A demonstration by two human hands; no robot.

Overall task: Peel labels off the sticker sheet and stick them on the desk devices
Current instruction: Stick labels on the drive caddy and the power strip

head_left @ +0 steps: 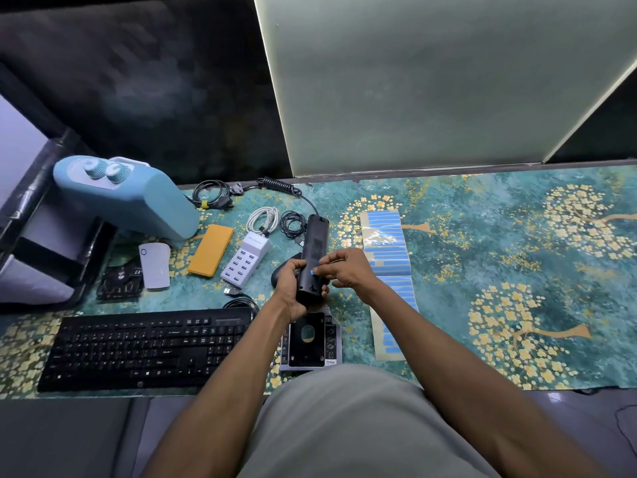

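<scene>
From the head camera, the left hand [291, 288] grips the lower end of a long black device [312, 258], fingers curled round its base, holding it above the patterned desk mat [482, 236]. The right hand [344, 272] comes in from three o'clock, thumb and forefinger pinching a small blue label [314, 271] against the device's face; whether the label is fully stuck down is hard to say. The sticker sheet [389, 257] lies flat on the mat, just past the right hand at two o'clock. A black keyboard [144, 350] sits at eight o'clock.
</scene>
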